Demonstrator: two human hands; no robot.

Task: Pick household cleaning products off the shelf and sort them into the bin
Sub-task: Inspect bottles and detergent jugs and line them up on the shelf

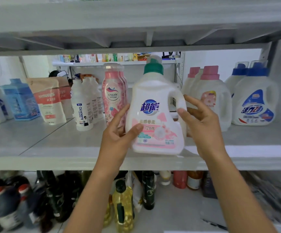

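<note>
A white detergent jug with a green cap, blue logo and pink label is held upright just over the front of the middle shelf. My left hand grips its left side, thumb across the label and fingers behind. My right hand is at the jug's handle on the right, thumb on the handle and fingers spread loosely behind it. No bin is in view.
On the same shelf stand a pink bottle, white Oil enemy bottles, refill pouches, a blue pack, pink-capped jugs and blue-capped jugs. The lower shelf holds dark bottles and a yellow oil bottle.
</note>
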